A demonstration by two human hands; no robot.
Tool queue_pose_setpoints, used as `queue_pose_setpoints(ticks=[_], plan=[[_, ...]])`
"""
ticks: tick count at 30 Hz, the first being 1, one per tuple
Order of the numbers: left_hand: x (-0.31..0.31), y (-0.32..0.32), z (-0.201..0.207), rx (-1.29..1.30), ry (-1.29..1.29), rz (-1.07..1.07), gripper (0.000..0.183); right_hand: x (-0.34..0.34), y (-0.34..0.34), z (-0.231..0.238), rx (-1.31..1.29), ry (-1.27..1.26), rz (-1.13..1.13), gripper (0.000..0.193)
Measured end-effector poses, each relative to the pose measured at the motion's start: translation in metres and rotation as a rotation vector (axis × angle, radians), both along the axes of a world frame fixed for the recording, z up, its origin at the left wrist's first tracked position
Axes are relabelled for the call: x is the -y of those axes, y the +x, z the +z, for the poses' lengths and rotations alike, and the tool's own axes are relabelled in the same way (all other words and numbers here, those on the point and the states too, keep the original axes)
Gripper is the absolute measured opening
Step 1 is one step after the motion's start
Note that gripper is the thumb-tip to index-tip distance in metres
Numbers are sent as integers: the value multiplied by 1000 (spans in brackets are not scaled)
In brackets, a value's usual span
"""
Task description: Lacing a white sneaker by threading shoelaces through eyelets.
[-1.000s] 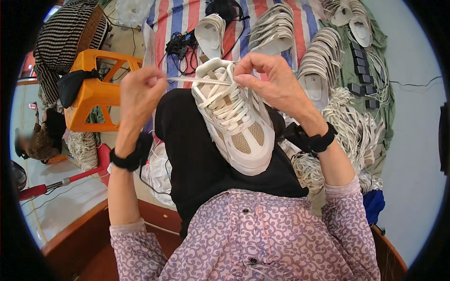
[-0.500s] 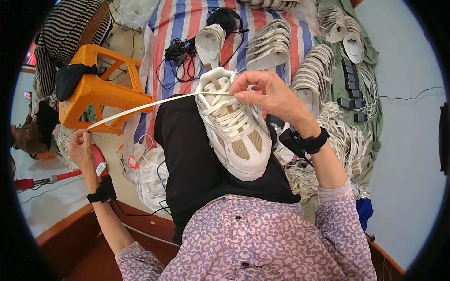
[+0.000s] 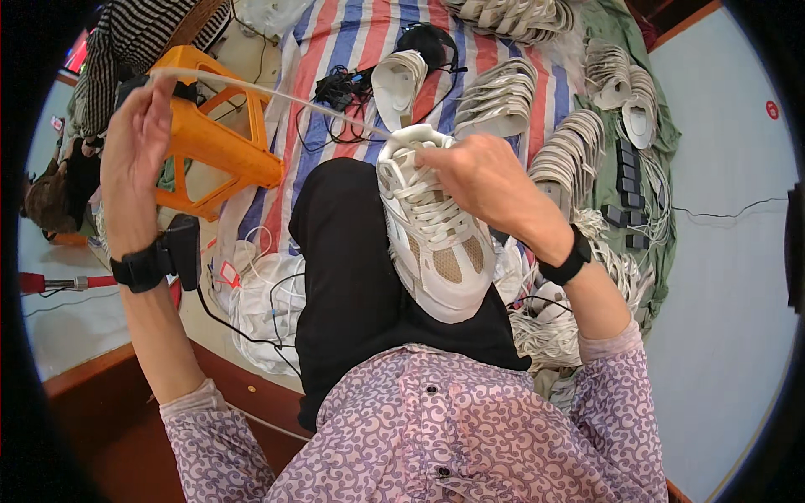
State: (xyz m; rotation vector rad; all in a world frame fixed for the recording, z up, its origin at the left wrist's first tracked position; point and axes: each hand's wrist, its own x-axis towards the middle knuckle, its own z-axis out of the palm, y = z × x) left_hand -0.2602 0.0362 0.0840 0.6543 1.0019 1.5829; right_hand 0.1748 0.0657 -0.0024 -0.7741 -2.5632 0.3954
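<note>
Black-trousered lap (image 3: pixel 348 310) under white shoe (image 3: pixel 453 289), striped sheet (image 3: pixel 360 33), green cloth (image 3: pixel 667 134), orange stool (image 3: pixel 199 132)

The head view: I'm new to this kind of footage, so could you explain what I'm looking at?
There is no machine here: these are a person's own bare hands. A wide fisheye camera worn on the head looks down, which makes straight edges bend. A white-and-tan shoe rests on the person's black trousers. The left hand holds a pale shoelace stretched out from the shoe; the right hand is near the shoe's opening, its exact grip hidden. Beyond, a striped sheet bears dark cables and stacked pale shoe-shaped pieces.
</note>
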Motion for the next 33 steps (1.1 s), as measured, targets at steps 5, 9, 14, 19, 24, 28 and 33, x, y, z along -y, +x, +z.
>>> queue_pose_setpoints(ticks=[5,9,14,19,24,28,33], plan=[[-9,26,18,57,253,-251,28,0,-12,-3,149,132,-10,12],[3,59,38,-38,260,-165,40,9,-7,9,-45,-169,-109,8],[51,127,33,-287,445,-88,48,15,-10,16,-335,-539,-67,10],[95,150,74,-492,211,-107,49,5,11,20,-979,-1307,73,14],[139,170,61,-507,156,-14,31,-29,110,13,-1322,-1446,27,31],[145,187,49,-529,31,-267,22,-31,196,-18,-1376,-1329,-399,30],[109,212,-16,-694,-184,-240,24,-6,246,-62,-1304,-1295,-545,30]])
